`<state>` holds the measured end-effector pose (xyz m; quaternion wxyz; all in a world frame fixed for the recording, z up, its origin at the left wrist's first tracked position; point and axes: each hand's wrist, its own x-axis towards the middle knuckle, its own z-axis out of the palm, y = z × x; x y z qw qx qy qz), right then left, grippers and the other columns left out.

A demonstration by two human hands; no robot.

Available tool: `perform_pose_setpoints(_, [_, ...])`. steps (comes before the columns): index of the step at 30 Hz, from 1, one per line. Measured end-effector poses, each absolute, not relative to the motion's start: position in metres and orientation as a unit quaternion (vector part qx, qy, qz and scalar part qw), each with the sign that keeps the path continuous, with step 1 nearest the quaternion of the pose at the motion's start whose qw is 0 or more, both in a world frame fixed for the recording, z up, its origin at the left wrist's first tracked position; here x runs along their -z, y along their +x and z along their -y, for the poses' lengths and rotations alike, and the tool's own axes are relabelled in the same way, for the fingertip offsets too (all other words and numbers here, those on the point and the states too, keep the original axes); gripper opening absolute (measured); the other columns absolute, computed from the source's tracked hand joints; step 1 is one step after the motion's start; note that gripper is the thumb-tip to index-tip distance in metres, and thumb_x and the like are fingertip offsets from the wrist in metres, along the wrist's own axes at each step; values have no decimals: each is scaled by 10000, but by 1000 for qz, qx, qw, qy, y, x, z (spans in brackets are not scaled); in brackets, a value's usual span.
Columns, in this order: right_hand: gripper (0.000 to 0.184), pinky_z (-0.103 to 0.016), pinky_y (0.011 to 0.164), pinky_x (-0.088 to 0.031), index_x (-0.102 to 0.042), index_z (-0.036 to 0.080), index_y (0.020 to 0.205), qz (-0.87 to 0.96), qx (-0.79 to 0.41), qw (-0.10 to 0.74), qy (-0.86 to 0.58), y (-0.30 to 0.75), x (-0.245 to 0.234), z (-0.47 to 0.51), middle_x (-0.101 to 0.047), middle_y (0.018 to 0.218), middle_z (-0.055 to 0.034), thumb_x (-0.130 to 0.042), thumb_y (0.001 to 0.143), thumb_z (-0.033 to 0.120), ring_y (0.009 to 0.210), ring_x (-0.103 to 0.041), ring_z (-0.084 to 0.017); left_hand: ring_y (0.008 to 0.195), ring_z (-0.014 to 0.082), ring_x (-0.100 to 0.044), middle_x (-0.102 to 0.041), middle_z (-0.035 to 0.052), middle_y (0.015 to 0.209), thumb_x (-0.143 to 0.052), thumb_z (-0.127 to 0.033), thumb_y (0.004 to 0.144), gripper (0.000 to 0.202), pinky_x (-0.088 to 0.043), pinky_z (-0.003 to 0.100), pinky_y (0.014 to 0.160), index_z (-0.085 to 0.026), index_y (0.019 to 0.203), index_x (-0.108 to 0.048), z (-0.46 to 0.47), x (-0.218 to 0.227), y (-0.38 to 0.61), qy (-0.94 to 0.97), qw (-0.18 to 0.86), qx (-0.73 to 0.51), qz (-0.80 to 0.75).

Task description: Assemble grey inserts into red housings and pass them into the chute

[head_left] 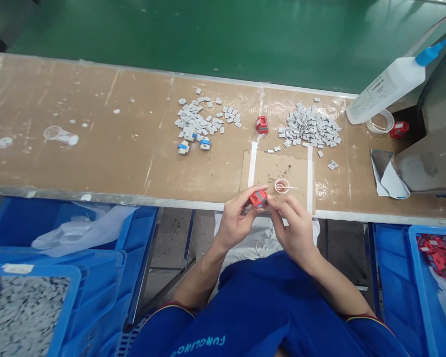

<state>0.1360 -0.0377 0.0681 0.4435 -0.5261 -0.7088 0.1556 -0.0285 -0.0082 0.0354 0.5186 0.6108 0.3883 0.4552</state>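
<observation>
My left hand (237, 217) and my right hand (292, 226) meet at the near edge of the workbench (96, 148), both pinched on one small red part (258, 198) with a grey piece on it. Just beyond the hands a small round clear dish (281, 186) lies on a taped cardboard pad (278, 171). Farther back lie two heaps of small grey pieces, one on the left (200, 119) and one on the right (310, 130). Another red part (261, 124) stands between the heaps.
A white squeeze bottle with a blue nozzle (388, 87) lies at the far right beside a tape roll (381, 122) and a grey machine (431, 148). Blue bins sit below the bench: grey pieces at the lower left (22, 307), red parts at the right (440, 258).
</observation>
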Motion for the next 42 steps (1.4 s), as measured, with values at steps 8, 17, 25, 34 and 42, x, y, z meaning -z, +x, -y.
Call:
perform_pose_setpoints(8, [127, -261, 659, -557, -710, 186, 1064, 759, -203, 416, -458, 157, -85, 24, -681, 872, -42, -613, 1013, 121, 745, -655, -142, 1348, 248, -647, -650, 122, 1484, -701, -150, 961, 576, -554, 382, 1128, -260, 1508, -557, 3, -41, -46, 674, 516, -429, -309])
perform_pose_setpoints(17, [107, -241, 585, -494, -701, 180, 1005, 759, -223, 430, -435, 154, -80, 19, -605, 787, -8, -609, 1011, 127, 645, -563, -115, 1278, 230, -699, -705, 114, 1412, -689, -140, 970, 489, -604, 313, 1049, -242, 1442, -615, -1, -40, -48, 667, 526, -455, -265])
perform_pose_setpoints(25, [121, -259, 635, -548, -705, 189, 1042, 740, -241, 445, -444, 149, -77, 21, -653, 858, -28, -628, 995, 109, 704, -629, -126, 1279, 232, -699, -686, 107, 1441, -689, -121, 964, 505, -568, 359, 1115, -261, 1443, -617, -8, -41, -54, 690, 515, -438, -258])
perform_pose_setpoints(34, [101, -291, 704, -602, -687, 176, 1050, 808, -166, 378, -421, 156, -88, 24, -740, 924, -76, -611, 1011, 121, 802, -704, -169, 1306, 233, -682, -701, 110, 1413, -657, -208, 1007, 437, -573, 351, 1109, -252, 1440, -620, -7, -46, -51, 665, 556, -446, -225])
perform_pose_setpoints(42, [110, -278, 680, -592, -669, 172, 994, 801, -208, 386, -408, 154, -81, 21, -744, 900, -72, -583, 1006, 103, 771, -699, -160, 1236, 247, -722, -739, 119, 1351, -681, -269, 996, 409, -615, 338, 1028, -232, 1402, -651, -6, -46, -55, 664, 557, -428, -256])
